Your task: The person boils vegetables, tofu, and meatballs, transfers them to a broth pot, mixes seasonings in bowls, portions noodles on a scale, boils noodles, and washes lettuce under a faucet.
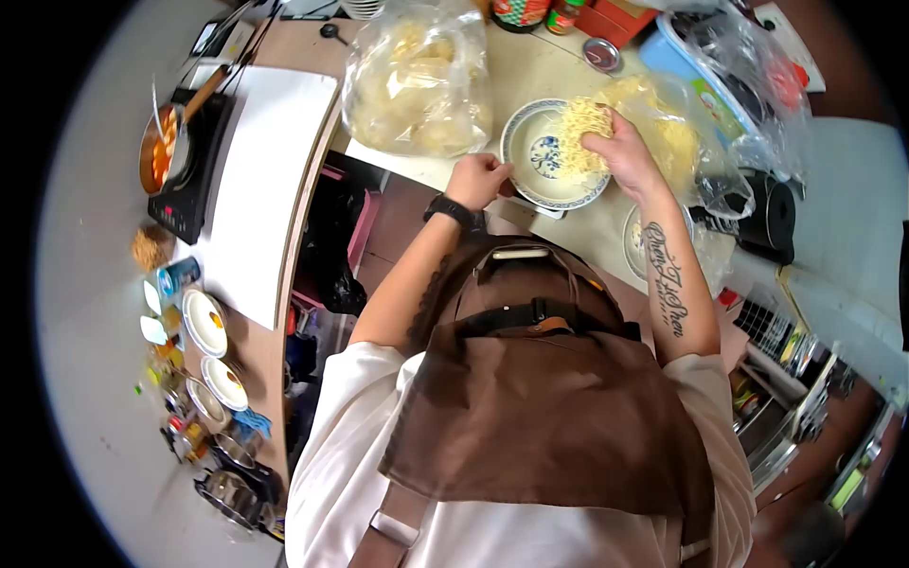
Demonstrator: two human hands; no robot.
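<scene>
A bundle of yellow noodles (584,133) is held in my right hand (625,151), over the right side of a white bowl with a blue pattern (544,156). At the bowl's lower left rim is my left hand (476,180), its fingers pressed together; what they hold, if anything, is hidden. Right of the bowl lies an open clear bag with more noodles (672,142). A second patterned bowl (636,248) sits partly behind my right forearm. The bowl stands on a small device (551,213) whose edge shows below it.
A large knotted plastic bag (417,85) stands left of the bowl. A blue tub (701,90), a small red-rimmed lid (601,55) and a black cylinder (769,213) are around the right. Far left, a pan of red food (163,147) sits on a cooker.
</scene>
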